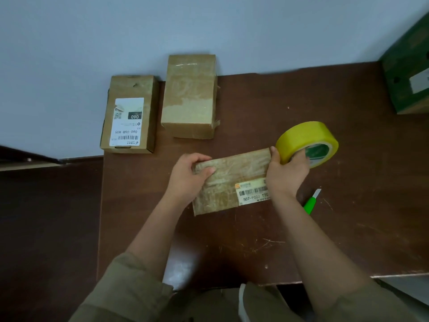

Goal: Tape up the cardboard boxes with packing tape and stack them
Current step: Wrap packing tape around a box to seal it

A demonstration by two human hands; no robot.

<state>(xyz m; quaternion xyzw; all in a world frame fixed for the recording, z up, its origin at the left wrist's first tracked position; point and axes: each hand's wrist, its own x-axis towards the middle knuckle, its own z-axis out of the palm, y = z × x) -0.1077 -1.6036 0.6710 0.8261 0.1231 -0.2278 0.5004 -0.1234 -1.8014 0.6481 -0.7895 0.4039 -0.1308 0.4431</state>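
A flat cardboard box (232, 182) with a barcode label lies in the middle of the brown table (278, 240). My left hand (190, 177) grips the box's left end, thumb on top. My right hand (287, 173) holds a yellow roll of packing tape (306, 142) against the box's right end, fingers through the core. Two more cardboard boxes stand at the table's far left: one with a white label (130, 115) and a taller plain one (190, 96).
A green utility knife (312, 202) lies on the table just right of my right wrist. A green box (408, 73) stands at the far right corner. A grey wall runs behind the table. The table's left edge drops to a dark floor.
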